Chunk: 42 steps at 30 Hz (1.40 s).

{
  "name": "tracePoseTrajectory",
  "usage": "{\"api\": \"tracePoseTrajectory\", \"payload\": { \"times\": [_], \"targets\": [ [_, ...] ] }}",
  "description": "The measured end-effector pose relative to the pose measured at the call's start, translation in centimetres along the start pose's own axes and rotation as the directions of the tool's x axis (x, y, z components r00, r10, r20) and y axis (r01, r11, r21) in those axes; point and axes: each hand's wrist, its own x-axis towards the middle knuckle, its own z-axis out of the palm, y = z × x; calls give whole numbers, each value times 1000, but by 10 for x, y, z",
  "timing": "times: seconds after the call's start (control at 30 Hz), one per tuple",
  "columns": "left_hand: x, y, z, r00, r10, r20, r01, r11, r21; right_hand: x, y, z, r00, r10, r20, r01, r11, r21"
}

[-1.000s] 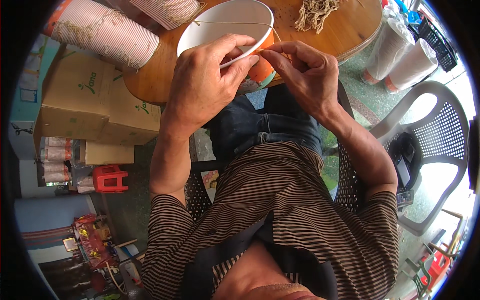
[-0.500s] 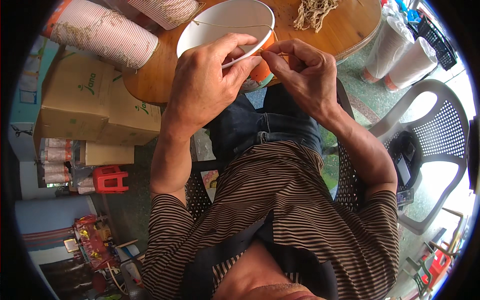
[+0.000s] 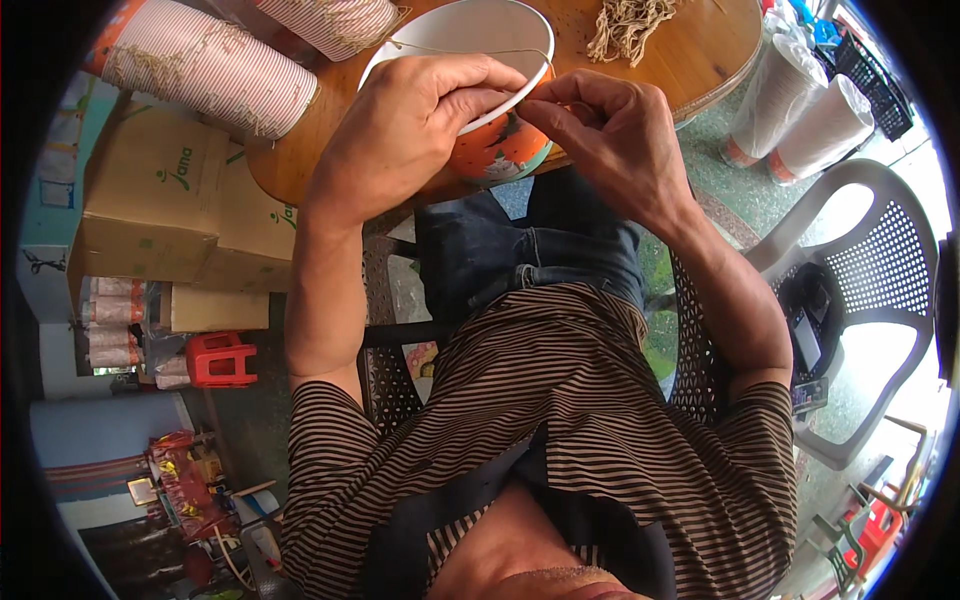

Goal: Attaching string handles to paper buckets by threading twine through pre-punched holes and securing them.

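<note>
An orange paper cup with a white inside (image 3: 455, 35) lies tilted at the near edge of a round wooden table (image 3: 700, 60). My left hand (image 3: 410, 130) wraps over its rim and side. My right hand (image 3: 605, 135) pinches at the rim on the right, fingertips against the cup's edge. A thin string (image 3: 470, 50) runs across the cup's mouth.
Stacks of striped paper cups (image 3: 210, 70) lie at the table's left. A bundle of string pieces (image 3: 625, 25) lies at the back. Cardboard boxes (image 3: 150, 210) stand at the left, more cup stacks (image 3: 800, 110) and a grey plastic chair (image 3: 870, 300) at the right.
Both hands stay on the cup. My right hand's fingers have shifted slightly along the rim.
</note>
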Motion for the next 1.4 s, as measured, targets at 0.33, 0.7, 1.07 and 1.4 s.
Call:
{"api": "tracePoseTrajectory", "payload": {
  "times": [0.33, 0.7, 1.07, 1.4],
  "targets": [
    [23, -11, -9, 972, -45, 231, 51, 999, -18, 7, -2, -6, 998, -17, 62, 16, 1000, 8],
    [26, -15, -14, 946, 57, 318, -91, 991, 93, 9, -4, -6, 993, 51, 111, -52, 999, 6],
    [17, -26, -17, 962, -134, 238, 149, 988, -45, 5, 6, -10, 986, -147, 75, 138, 984, 116],
    [7, -19, -27, 942, -175, 288, 241, 946, -215, 4, 11, -10, 981, -172, 93, 163, 981, 101]
  ]
}}
